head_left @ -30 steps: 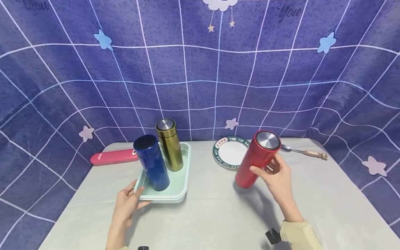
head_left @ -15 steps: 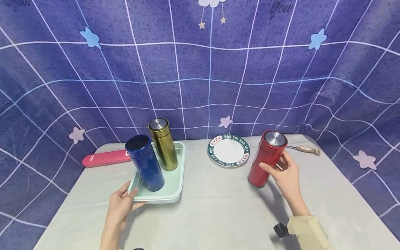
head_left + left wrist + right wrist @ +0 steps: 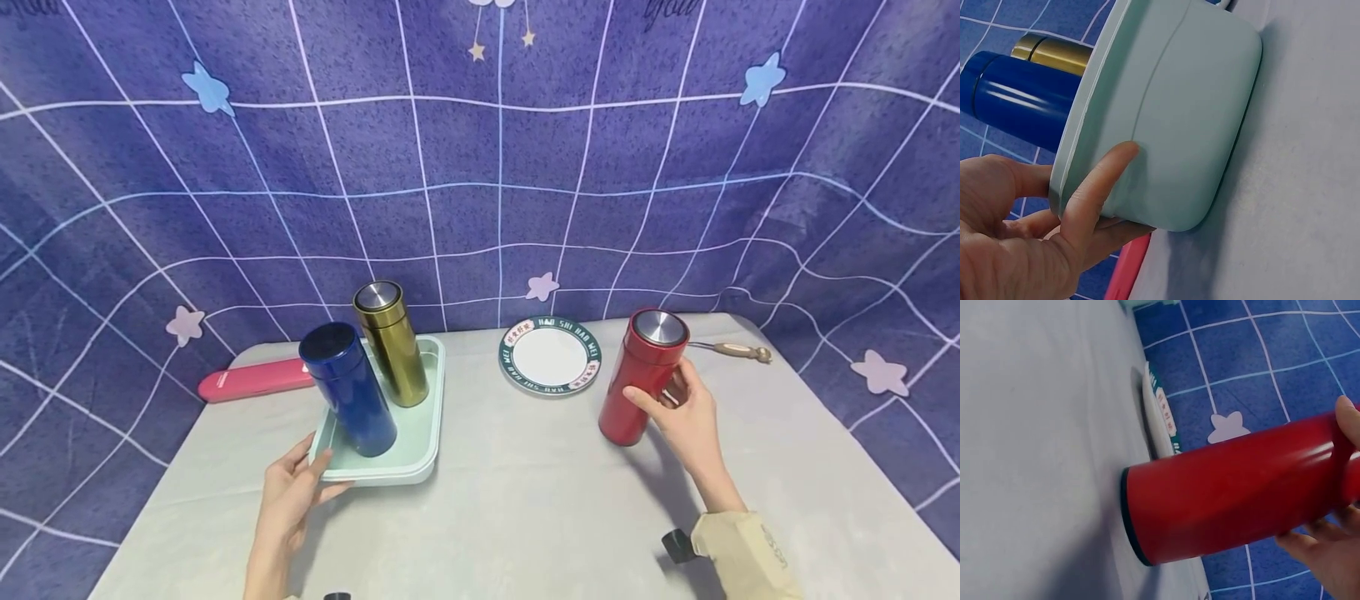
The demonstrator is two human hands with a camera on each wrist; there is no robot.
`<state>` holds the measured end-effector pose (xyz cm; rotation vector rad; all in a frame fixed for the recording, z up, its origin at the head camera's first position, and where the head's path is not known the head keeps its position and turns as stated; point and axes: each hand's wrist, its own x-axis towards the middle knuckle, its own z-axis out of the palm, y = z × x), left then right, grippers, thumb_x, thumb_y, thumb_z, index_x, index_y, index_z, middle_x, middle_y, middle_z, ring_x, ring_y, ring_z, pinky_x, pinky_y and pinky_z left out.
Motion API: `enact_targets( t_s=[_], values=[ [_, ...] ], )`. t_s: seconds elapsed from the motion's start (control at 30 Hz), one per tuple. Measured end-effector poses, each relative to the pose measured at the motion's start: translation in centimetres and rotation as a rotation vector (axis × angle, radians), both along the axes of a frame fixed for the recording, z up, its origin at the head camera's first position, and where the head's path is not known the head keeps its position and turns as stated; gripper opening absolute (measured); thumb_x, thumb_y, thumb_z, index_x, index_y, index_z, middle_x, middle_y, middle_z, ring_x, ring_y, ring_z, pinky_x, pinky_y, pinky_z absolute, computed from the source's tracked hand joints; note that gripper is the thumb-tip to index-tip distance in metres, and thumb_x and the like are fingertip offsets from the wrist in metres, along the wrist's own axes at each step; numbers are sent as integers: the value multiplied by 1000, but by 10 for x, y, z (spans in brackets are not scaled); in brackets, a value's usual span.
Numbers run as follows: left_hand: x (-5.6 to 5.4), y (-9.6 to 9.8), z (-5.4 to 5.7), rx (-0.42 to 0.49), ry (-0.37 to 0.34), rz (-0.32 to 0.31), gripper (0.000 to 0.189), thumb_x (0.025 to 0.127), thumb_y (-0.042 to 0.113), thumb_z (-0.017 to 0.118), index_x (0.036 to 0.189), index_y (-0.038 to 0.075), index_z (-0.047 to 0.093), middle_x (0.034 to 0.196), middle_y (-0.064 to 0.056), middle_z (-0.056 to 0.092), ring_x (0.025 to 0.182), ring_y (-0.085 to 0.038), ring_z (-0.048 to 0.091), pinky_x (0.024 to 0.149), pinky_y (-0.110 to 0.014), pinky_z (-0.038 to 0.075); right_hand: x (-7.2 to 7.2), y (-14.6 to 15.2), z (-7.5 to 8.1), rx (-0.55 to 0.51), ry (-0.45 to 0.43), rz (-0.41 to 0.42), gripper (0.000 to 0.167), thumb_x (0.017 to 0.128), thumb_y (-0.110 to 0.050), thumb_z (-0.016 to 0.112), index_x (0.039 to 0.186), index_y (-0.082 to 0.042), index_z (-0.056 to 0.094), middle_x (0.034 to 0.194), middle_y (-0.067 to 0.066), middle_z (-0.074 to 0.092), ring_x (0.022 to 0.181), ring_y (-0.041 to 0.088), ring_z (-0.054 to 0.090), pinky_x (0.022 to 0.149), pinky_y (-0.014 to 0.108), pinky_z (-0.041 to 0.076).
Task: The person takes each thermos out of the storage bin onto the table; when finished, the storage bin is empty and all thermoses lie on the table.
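In the head view my left hand (image 3: 285, 500) grips the near left corner of a pale green plastic bin (image 3: 431, 417). The left wrist view shows one finger lying along the bin's outer wall (image 3: 1179, 137). Inside stand a blue thermos (image 3: 352, 400) and a gold thermos (image 3: 400, 358), side by side. On the right, my right hand (image 3: 690, 417) holds a red thermos (image 3: 633, 387) with a silver lid, thumb on the near side and fingers behind it. It tilts slightly; whether its base touches the table, I cannot tell.
A white plate (image 3: 551, 357) with a green patterned rim lies between bin and red thermos. Behind the bin's left side is a pink case (image 3: 258, 380). A wooden-handled utensil (image 3: 738, 351) lies at the back right, partly hidden. A blue grid-patterned cloth (image 3: 480, 167) hangs behind the table.
The red thermos has moved right with my right hand, away from the plate, and stands more upright. It barely moved in the last half second. My left hand keeps its grip on the bin.
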<state>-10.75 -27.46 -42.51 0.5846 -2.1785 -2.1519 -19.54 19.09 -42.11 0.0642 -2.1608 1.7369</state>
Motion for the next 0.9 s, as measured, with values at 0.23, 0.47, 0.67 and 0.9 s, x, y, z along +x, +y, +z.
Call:
enact_targets(
  t_s=[0.23,0.47,0.67,0.9],
  values=[
    [2,0,1,-3,15,7,57,103,5,40,152,-8,15,152,-34,25,125,-40,47,83,-33,62,4,1,10,147,-78,34,67,86,-19,76,143,-8,42,132,14,59,118,12,58,100,23,52],
    [1,1,-1,-5,18,0,57,103,6,40,152,-9,14,152,-35,24,128,-45,43,83,-33,62,23,6,22,189,-176,200,83,95,-20,64,156,-3,10,155,28,25,139,48,30,114,59,32],
    [3,-1,-2,4,25,7,57,103,6,41,152,-9,15,151,-35,26,125,-42,47,81,-32,62,45,5,29,294,-260,247,94,97,-29,62,155,-3,-7,156,33,16,138,52,28,111,59,35],
    [4,0,-1,7,34,8,55,103,6,40,151,-9,18,150,-35,29,125,-43,47,82,-32,62,71,3,30,418,-347,289,91,98,-33,60,151,12,0,151,40,19,130,53,39,103,57,46]
  ],
)
